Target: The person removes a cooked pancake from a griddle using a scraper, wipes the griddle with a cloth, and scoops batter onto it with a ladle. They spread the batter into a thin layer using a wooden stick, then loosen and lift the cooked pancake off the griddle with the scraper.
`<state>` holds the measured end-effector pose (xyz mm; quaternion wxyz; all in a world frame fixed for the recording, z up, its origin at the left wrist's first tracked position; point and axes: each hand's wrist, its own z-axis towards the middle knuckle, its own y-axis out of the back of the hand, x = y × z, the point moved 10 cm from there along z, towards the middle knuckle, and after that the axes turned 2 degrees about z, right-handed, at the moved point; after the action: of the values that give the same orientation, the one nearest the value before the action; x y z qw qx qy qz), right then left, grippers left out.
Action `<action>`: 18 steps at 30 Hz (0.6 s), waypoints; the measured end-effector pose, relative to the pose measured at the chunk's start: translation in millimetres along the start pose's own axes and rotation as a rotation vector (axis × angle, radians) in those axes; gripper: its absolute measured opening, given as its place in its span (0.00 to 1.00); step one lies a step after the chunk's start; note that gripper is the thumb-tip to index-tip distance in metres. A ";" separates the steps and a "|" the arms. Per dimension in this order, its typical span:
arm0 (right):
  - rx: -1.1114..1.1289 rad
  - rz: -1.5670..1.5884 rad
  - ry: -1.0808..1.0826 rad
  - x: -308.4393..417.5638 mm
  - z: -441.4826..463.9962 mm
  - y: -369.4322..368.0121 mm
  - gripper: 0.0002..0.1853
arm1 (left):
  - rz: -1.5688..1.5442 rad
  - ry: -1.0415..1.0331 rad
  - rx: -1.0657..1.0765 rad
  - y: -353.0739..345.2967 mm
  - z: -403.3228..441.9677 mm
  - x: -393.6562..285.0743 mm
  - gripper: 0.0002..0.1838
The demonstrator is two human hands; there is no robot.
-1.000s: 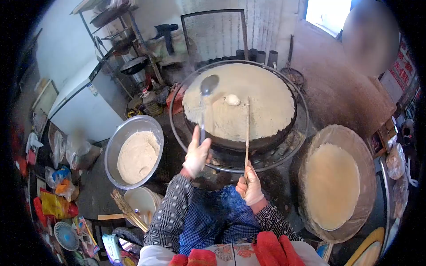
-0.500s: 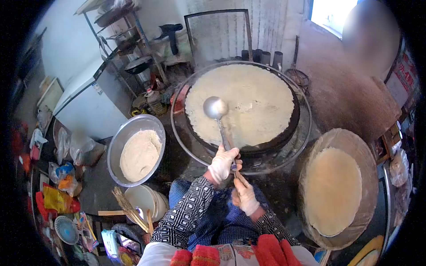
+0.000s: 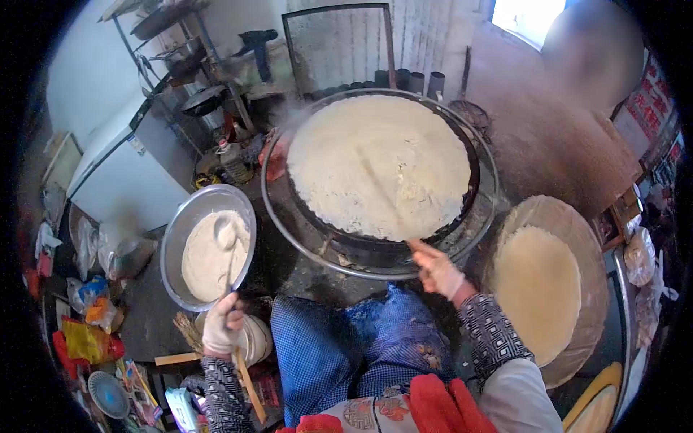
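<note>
My left hand [image 3: 222, 325], in a pale glove, is closed around the handle of a metal ladle [image 3: 227, 235]. The ladle's bowl rests in thick, pale batter [image 3: 204, 268] inside a metal basin [image 3: 173, 249]. My right hand [image 3: 440, 273], also gloved, grips a wooden batter spreader [image 3: 386, 191] near the front rim of a large round griddle [image 3: 473, 177]. Smeared by motion, the spreader reaches across the batter layer [image 3: 332, 151] that covers the griddle; its far end is hard to make out. Rough, broken patches mark that layer right of the spreader.
A metal ring [image 3: 268, 195] surrounds the griddle. At right, a wide basket [image 3: 588, 317] holds a round flatbread [image 3: 538, 296]. A white bucket [image 3: 256, 339] stands below the basin. A white chest freezer [image 3: 133, 187] is at left. A blurred person [image 3: 592, 54] is at upper right.
My left hand has carried the ladle from above the griddle leftward into the basin. My right hand has moved right and up to the griddle's edge, swinging the spreader over the batter.
</note>
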<state>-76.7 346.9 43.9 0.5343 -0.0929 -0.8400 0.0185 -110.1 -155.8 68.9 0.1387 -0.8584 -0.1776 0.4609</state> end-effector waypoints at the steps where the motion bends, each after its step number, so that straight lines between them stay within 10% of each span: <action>1: 0.024 -0.062 0.024 -6.8 -2.2 -17.4 0.29 | 0.000 0.054 0.010 40.8 13.6 8.9 0.05; 9: 0.221 0.176 -0.095 -34.8 -29.9 -141.9 0.24 | 0.176 0.189 -0.278 210.2 76.6 51.5 0.07; 13: -0.097 -0.909 0.531 23.2 -32.6 -68.4 0.24 | 1.395 -0.131 -0.528 182.6 73.8 -8.9 0.27; 14: -0.159 -1.394 0.314 38.1 -35.5 -41.1 0.23 | 1.770 -0.192 -0.683 192.2 90.5 -16.0 0.33; 18: -0.596 -1.101 0.589 75.2 -29.7 78.3 0.21 | 1.742 -0.500 -0.494 73.4 100.3 -49.3 0.35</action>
<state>-70.2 435.1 113.7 0.6236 0.2029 -0.5538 -0.5131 -206.7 -235.7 22.2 -0.4834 -0.5702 0.4099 0.5226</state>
